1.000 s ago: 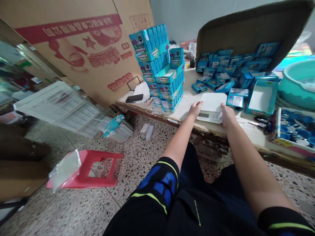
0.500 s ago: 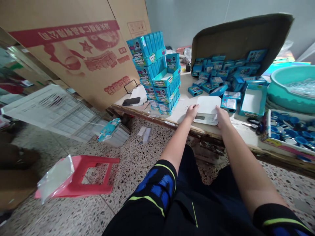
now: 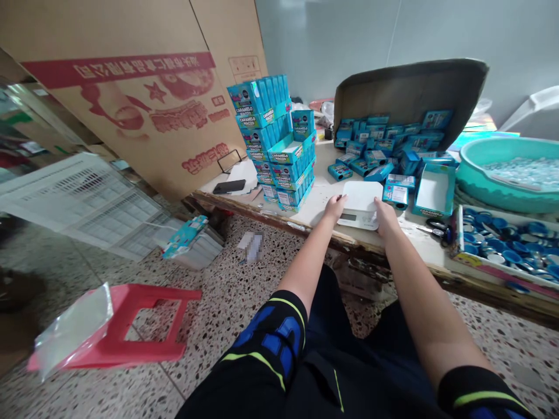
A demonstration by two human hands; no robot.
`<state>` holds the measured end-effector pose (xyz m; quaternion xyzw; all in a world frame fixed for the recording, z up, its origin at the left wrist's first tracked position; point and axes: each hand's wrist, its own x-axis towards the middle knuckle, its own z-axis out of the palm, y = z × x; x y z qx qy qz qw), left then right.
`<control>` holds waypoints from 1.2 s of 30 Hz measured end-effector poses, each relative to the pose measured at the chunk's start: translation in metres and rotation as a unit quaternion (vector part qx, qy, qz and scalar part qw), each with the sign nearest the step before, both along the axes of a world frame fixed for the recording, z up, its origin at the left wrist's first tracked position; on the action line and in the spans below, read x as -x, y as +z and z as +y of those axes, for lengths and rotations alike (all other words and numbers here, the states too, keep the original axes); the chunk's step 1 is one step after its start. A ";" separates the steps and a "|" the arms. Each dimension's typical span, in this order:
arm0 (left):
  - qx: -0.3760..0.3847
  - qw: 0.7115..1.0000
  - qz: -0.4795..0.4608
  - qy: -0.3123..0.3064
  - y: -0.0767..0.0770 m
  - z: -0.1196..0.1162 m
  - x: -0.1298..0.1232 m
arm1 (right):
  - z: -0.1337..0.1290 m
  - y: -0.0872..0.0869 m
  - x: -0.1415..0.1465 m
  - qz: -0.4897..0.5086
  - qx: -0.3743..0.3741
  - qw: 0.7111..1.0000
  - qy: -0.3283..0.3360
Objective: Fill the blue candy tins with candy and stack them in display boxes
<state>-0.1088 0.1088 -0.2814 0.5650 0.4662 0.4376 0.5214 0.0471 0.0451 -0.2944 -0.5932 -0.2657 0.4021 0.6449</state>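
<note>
A white digital scale lies near the table's front edge, its small grey display toward me. My left hand grips its left side, fingers closed at the edge. On the opposite side, my right hand is closed around the edge, thumb on top; its other fingers are mostly hidden. Just behind the scale are loose small blue boxes, many spilling from a large tilted carton. To the left rise stacked blue display trays filled with such boxes and marked "Caramelo Macizo".
Right of the scale sit an open blue tray, scissors, a box of blue-rimmed round pieces and a turquoise basin. A phone rests at the table's left end. On the floor is a red stool.
The camera view has shifted, with the table's right side moving leftward in the picture. Both hands keep their hold on the scale, which shows no clear movement on the table.
</note>
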 end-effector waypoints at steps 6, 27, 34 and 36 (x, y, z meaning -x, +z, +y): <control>0.003 1.000 -0.005 -0.008 -0.003 0.001 -0.001 | -0.003 0.006 0.003 0.024 0.028 0.999 -0.028; 0.024 0.996 -0.085 -0.008 0.005 0.004 -0.007 | 0.007 0.006 -0.003 0.095 -0.006 0.995 -0.013; 0.064 0.991 -0.120 -0.014 0.010 0.010 -0.002 | 0.003 0.012 0.000 0.150 0.013 0.988 0.026; 0.083 0.989 -0.123 -0.006 0.013 0.012 0.000 | 0.002 0.013 0.000 0.164 0.019 0.985 0.059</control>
